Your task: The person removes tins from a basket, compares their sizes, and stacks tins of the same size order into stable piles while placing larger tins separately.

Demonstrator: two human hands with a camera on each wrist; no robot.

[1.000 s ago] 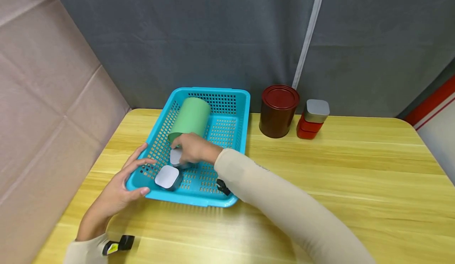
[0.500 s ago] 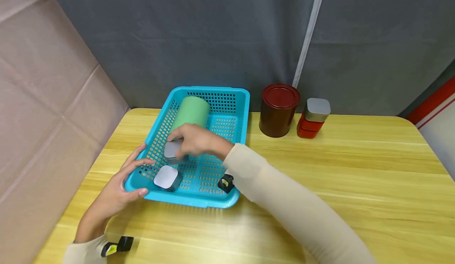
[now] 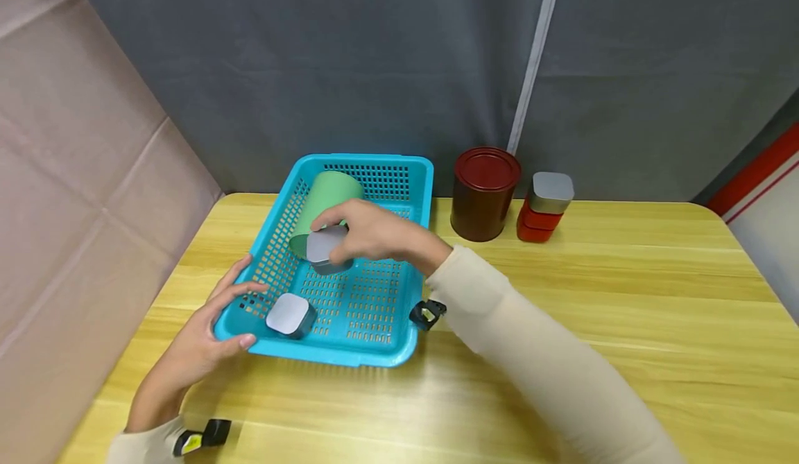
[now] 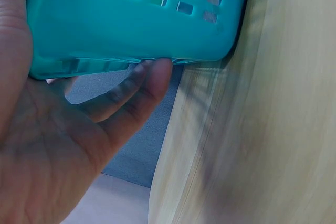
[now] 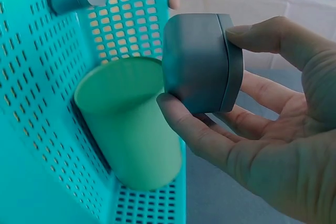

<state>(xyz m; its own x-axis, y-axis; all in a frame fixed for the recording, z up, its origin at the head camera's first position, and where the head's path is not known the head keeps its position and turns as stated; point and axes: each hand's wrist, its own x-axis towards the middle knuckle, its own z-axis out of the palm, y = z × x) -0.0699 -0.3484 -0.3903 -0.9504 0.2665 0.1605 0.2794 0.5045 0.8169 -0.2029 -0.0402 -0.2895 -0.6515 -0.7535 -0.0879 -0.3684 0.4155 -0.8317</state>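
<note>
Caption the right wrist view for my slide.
Right hand holds a gray box near a green container lying in a turquoise basket.

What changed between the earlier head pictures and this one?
The right hand, already gripping one gray box, has raised it from low in the basket and carried it rightward; nothing was let go. Unchanged: the left hand on the basket's corner, the second gray box and green container inside, the dark red can and red-and-gray stack outside.

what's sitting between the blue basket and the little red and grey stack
A dark red lidded can stands between the basket and the stack; the head view shows this.
</note>
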